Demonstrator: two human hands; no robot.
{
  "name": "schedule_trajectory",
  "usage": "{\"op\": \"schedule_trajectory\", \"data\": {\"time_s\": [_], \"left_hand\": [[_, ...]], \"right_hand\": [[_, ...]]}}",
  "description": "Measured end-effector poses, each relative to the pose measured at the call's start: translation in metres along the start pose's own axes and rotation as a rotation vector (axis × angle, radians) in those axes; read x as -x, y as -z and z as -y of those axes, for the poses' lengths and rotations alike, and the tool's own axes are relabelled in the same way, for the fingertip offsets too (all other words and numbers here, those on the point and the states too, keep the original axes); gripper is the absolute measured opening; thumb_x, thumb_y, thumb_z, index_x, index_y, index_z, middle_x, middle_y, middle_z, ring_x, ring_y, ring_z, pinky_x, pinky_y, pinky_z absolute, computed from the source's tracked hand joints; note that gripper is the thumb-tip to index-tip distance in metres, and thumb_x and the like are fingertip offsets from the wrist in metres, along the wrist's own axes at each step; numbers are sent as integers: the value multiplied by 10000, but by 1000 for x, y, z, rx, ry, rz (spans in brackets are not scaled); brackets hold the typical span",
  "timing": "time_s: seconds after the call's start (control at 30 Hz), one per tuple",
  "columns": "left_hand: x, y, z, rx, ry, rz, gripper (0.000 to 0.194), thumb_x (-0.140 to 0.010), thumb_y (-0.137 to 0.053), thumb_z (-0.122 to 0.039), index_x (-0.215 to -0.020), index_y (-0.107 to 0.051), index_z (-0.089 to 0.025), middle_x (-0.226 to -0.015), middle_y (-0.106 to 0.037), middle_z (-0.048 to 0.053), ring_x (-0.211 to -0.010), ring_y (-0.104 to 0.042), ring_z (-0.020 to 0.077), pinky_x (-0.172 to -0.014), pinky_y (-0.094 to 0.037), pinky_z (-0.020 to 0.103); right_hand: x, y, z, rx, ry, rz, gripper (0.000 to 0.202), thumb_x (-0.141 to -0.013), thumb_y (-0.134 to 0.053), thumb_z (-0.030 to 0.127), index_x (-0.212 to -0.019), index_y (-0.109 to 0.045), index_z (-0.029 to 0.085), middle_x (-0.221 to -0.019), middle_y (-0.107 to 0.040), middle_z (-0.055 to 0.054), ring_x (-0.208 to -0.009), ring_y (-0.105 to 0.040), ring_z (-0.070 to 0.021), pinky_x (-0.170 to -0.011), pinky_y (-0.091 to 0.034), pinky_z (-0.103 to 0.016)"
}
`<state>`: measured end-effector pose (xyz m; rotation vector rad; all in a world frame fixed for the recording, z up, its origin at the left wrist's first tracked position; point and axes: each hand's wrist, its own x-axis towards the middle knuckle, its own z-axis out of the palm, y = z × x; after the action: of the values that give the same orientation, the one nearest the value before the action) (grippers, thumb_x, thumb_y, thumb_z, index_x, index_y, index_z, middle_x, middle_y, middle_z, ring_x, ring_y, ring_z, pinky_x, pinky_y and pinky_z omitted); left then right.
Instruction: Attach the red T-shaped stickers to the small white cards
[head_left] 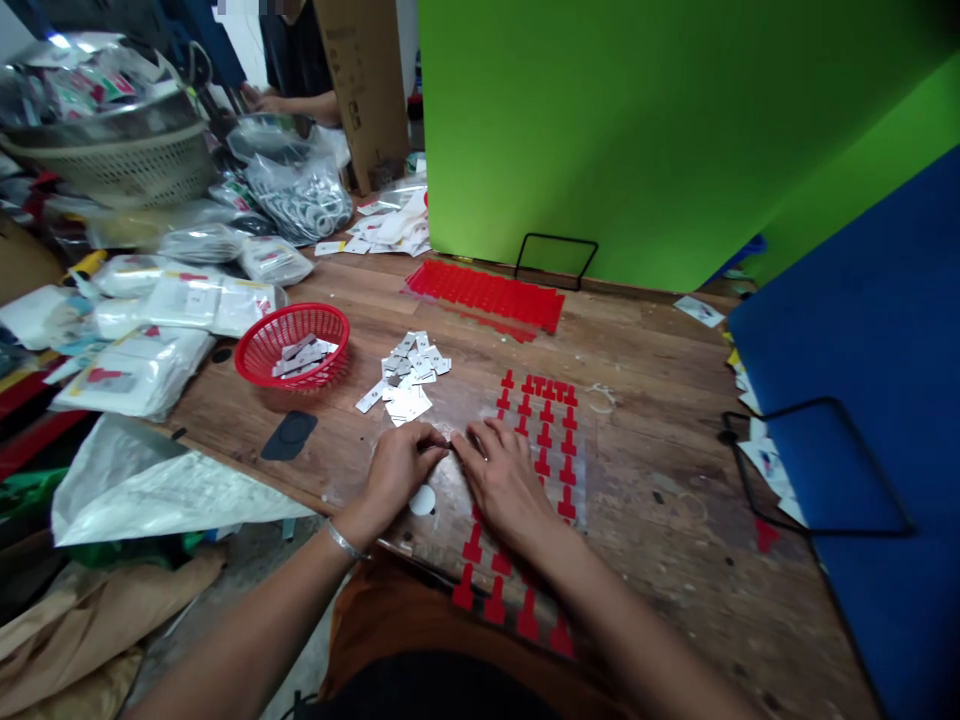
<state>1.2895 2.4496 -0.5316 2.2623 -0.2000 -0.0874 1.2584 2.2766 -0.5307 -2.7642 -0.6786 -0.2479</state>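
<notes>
My left hand (403, 467), with a bracelet at its wrist, has its fingers pressed together around something small and dark that I cannot make out. My right hand (501, 482) meets it at the fingertips, its fingers bent over the same spot. Under and beside my right hand lies a clear sheet with rows of red T-shaped stickers (568, 470). A white round disc (422, 500) is on the table below my left fingers. Just beyond the hands is a loose pile of small silvery-white pieces (409, 402).
A red basket (292, 345) holds more silvery pieces. Red sticker sheets (484, 297) lie by the green panel (600, 130). Packed bags (187, 300) crowd the left. A black wire frame (821, 530) stands at right. Another person's arm (304, 105) shows at the back.
</notes>
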Motion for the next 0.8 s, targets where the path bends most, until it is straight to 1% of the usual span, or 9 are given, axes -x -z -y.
{"op": "schedule_trajectory", "data": {"time_s": [0.2,0.33,0.4,0.47,0.57,0.6,0.67,0.7,0.8], "left_hand": [[-2,2,1,-4,30,19,82,-736,-644,-213,-790,-694,-176,-794,-713,35,-727,-635,177,-707,-445,269],[-2,3,2,-8,18,34,101,-738,-632,-242,-800,-672,-174,-797,-703,31,-739,-629,183,-699,-443,275],[-2,3,2,40,34,13,125,-729,-643,-280,-783,-652,-168,-773,-690,26,-726,-622,180,-675,-443,271],[-3,1,0,166,69,-22,166,-708,-664,-311,-764,-622,-161,-743,-672,18,-703,-617,167,-651,-447,260],[-9,-6,-12,529,184,-9,275,-661,-714,-343,-785,-553,-158,-699,-654,1,-676,-634,151,-646,-485,256],[-13,-9,-17,659,238,17,320,-641,-737,-341,-804,-529,-159,-685,-655,-4,-659,-642,147,-645,-503,261],[-22,-16,-31,854,340,72,374,-621,-770,-295,-837,-498,-157,-667,-661,-8,-611,-646,132,-635,-529,263],[-27,-20,-38,909,377,91,370,-629,-773,-256,-849,-494,-153,-666,-666,-4,-589,-645,122,-626,-537,257],[-44,-32,-57,973,425,131,246,-729,-701,-147,-858,-492,-141,-664,-670,14,-564,-645,102,-609,-546,229]], "right_hand": [[-1,-5,4,-16,23,-19,395,-903,-416,159,-1288,-503,159,-1240,-544,-135,-1223,-357,-339,-949,-347,-488],[1,-2,1,-167,-45,-78,383,-889,-463,197,-1267,-513,167,-1255,-532,-148,-1201,-403,-310,-958,-368,-478],[4,3,-13,-302,-120,-154,371,-869,-492,204,-1234,-524,149,-1201,-561,-152,-1129,-470,-272,-945,-399,-436],[8,11,-35,-416,-248,-239,299,-848,-498,204,-1132,-567,137,-1078,-611,-136,-1010,-536,-238,-889,-439,-386],[7,22,-75,-473,-490,-303,146,-808,-496,205,-902,-597,159,-880,-637,-80,-803,-575,-192,-747,-470,-321],[5,24,-87,-466,-529,-310,117,-792,-495,203,-851,-588,163,-826,-633,-65,-755,-570,-184,-716,-466,-311],[-2,26,-105,-443,-569,-313,76,-760,-496,189,-766,-569,173,-752,-618,-42,-706,-556,-174,-693,-452,-302],[-7,26,-111,-431,-574,-308,67,-747,-498,182,-738,-564,176,-730,-613,-35,-695,-551,-172,-690,-445,-299],[-25,23,-121,-396,-582,-284,77,-728,-500,168,-703,-572,182,-707,-612,-23,-692,-543,-166,-691,-430,-287]]}}
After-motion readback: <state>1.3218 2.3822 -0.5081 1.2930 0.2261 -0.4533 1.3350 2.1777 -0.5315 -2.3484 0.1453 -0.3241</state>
